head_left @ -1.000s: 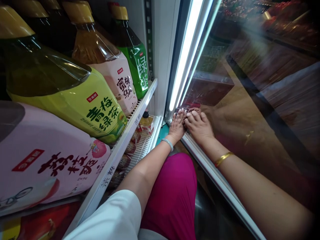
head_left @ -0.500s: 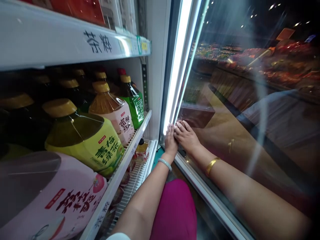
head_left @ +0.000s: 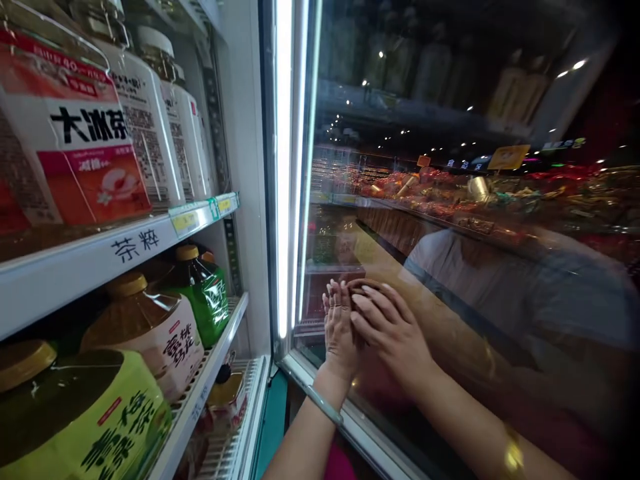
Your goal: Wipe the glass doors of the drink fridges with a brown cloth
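My left hand [head_left: 340, 330], with a pale green bangle [head_left: 324, 405] at its wrist, is raised before the glass door [head_left: 380, 120] of a drinks cooler. Its fingers are stretched upward. My right hand [head_left: 393, 327] is beside it, fingers extended and slightly spread toward the left hand; a gold bracelet [head_left: 513, 452] circles that wrist. Both hands are close together at the glass, and the fingertips nearly meet. A brownish curved shape shows behind the fingers; I cannot tell whether it is a reflection or an object. No held thing is visible.
At left, a shelf [head_left: 135, 243] carries large bottles of peach tea [head_left: 95, 133]. Below stand a yellow-green labelled bottle [head_left: 120, 413], a pink-labelled bottle [head_left: 175, 347] and a green bottle [head_left: 207, 293]. A bright light strip [head_left: 284, 167] runs beside the door. The glass reflects a person.
My view has tilted up, so the upper shelf bottles show more. My hands appear lower and closer, and the right hand's fingers are more spread than before.
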